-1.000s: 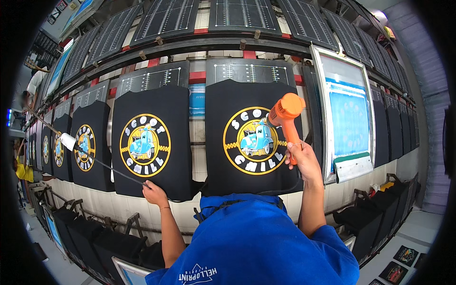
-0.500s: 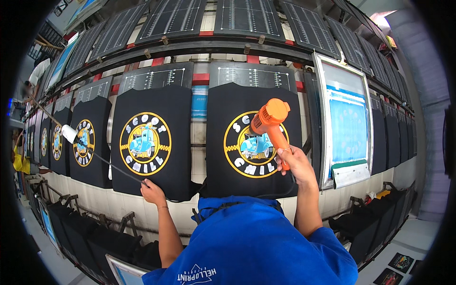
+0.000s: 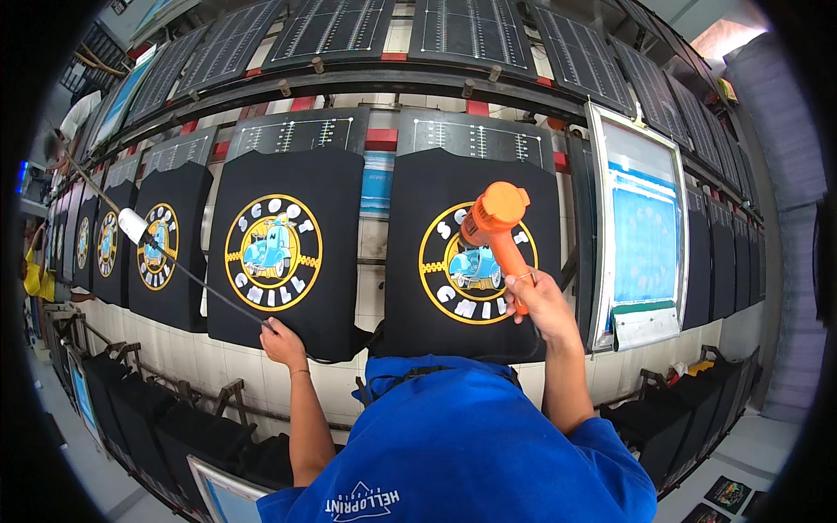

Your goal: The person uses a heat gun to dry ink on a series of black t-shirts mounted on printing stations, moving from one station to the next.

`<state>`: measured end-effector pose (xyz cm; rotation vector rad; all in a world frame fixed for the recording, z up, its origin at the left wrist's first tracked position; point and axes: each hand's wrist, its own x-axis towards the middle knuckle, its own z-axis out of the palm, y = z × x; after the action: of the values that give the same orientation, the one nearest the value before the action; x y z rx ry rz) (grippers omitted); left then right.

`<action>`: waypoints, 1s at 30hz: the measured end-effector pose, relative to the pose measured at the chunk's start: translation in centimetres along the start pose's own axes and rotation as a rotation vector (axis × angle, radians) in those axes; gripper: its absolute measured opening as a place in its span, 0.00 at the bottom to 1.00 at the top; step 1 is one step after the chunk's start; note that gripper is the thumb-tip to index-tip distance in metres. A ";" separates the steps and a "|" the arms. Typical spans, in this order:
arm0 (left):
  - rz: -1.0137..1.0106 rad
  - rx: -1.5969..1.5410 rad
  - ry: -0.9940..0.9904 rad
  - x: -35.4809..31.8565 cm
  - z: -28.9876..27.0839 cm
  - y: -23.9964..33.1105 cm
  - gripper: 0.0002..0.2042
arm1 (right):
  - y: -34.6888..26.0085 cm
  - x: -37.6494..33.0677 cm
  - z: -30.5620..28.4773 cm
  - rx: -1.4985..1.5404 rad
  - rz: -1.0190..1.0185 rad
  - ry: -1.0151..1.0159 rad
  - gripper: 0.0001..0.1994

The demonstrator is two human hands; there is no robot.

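Note:
My right hand (image 3: 540, 307) grips the handle of an orange hair dryer (image 3: 500, 209). Its nozzle points down at the round scooter print (image 3: 472, 277) on a black T-shirt (image 3: 410, 344), hiding part of the design; from here I cannot tell whether nozzle and cloth touch. A dark power cord (image 3: 218, 296) runs through my closed left hand (image 3: 284, 344), near the lower edge of a second black T-shirt (image 3: 340, 301) bearing the same print. From that hand the cord stretches up and left to a white connector (image 3: 132, 225), hanging over the shirts farther left.
A metal-framed printing screen (image 3: 643, 235) with blue mesh stands right of the hair dryer. Shirts on dark boards continue leftward in a row. Across a rail (image 3: 384, 80) are more marked boards (image 3: 471, 35). Behind me, black-covered boards (image 3: 689, 410) line both sides. Another person (image 3: 83, 109) stands far left.
The view has shifted a little, so the boards and shirts sit slightly farther right. Both hands keep their holds on the hair dryer and cord, and the dryer stays over the same print.

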<state>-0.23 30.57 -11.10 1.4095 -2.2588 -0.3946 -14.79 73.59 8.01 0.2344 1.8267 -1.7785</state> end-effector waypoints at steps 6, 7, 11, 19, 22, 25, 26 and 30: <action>0.002 -0.018 0.028 -0.1 0.3 -0.5 0.19 | -0.7 -0.2 0.3 0.026 0.033 -0.020 0.13; 0.002 -0.019 0.028 -0.1 0.3 -0.4 0.19 | -0.6 -0.2 0.5 0.000 0.028 -0.025 0.13; 0.008 -0.019 0.019 0.0 0.2 -0.4 0.19 | -1.0 -0.6 0.7 -0.009 0.061 -0.031 0.12; 0.019 -0.016 0.025 0.0 0.3 -0.5 0.19 | -0.5 -0.8 1.5 -0.029 0.045 -0.043 0.13; 0.003 -0.013 0.006 -0.1 0.1 -0.2 0.19 | -0.8 -0.8 0.9 -0.005 0.096 -0.059 0.13; 0.019 -0.019 0.020 0.0 0.3 -0.5 0.19 | 0.0 -0.6 1.4 -0.008 0.048 -0.075 0.14; 0.018 -0.018 0.018 0.0 0.3 -0.5 0.19 | -0.2 -0.7 1.3 -0.008 0.069 -0.069 0.13; 0.016 -0.020 0.024 0.0 0.2 -0.3 0.19 | -0.2 -0.7 1.2 -0.009 0.075 -0.068 0.14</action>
<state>-0.05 30.44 -11.43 1.3778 -2.2402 -0.3922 -13.95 72.57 8.59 0.2332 1.7554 -1.7064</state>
